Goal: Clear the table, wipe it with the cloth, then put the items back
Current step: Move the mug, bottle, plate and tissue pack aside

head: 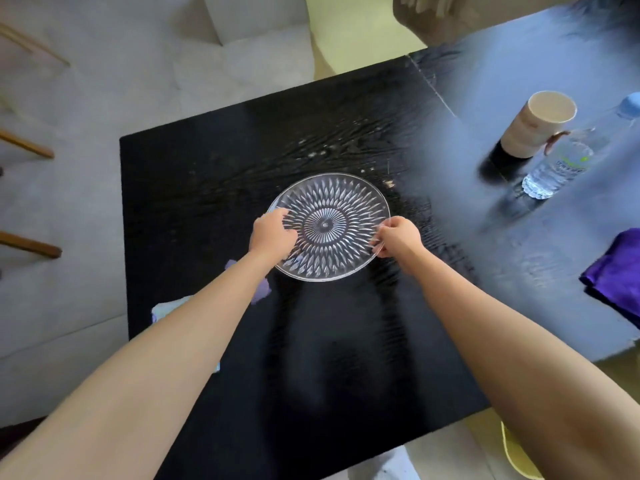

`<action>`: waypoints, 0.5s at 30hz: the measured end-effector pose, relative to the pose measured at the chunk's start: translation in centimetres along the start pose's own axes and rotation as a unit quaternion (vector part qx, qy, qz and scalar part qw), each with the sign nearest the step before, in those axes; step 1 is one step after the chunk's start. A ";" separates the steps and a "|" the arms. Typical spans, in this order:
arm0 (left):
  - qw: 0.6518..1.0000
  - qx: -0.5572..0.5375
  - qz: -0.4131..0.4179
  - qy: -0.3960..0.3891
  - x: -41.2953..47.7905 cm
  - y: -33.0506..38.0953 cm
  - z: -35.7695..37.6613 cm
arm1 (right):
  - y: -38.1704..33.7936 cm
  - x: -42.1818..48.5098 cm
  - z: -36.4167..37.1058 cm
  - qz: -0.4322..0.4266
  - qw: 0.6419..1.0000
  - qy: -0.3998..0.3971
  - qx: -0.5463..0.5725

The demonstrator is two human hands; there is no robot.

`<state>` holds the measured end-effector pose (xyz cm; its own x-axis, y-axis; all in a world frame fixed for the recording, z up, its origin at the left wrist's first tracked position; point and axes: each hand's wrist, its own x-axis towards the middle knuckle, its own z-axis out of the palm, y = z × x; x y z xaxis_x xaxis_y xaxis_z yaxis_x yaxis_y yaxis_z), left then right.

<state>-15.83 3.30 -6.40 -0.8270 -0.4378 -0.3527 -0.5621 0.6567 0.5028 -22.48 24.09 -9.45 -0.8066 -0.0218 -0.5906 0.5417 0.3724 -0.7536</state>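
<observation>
A round clear glass plate (329,202) with a cut petal pattern is at the middle of the black table (214,174). My left hand (272,233) grips its left rim and my right hand (398,237) pinches its right rim. A folded purple cloth (620,271) lies at the right edge of the adjoining table. A paper cup (535,124) and a clear water bottle (561,161) with a blue cap stand on that table too. A flat light-blue and purple item (261,289) lies under my left forearm, mostly hidden.
The adjoining dark table (502,81) on the right shines with glare. A grey sofa (138,64) runs along the left and far side. Wooden chair legs (31,247) show at the far left. A yellow object (519,459) lies on the floor at the lower right.
</observation>
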 end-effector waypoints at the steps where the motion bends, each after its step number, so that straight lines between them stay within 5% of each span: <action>1: 1.000 0.023 0.012 0.002 -0.3 -0.6 -0.8 | -0.4 -0.4 0.2 -0.007 1.000 0.008 0.004; 5: 0.999 0.027 0.018 0.001 -1.2 -3.5 -4.1 | -2.2 -2.3 1.4 -0.042 0.999 0.012 0.005; 15: 0.977 -0.209 -0.047 0.019 -4.0 -8.1 -12.4 | -8.1 -7.9 6.1 -0.117 0.993 -0.007 0.020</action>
<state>-8.13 -7.94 0.72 -0.7670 -0.5122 -0.3864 -0.5841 0.3083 0.7509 -19.09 15.61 -0.40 -0.9084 -0.1175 -0.4012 0.3482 0.3186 -0.8816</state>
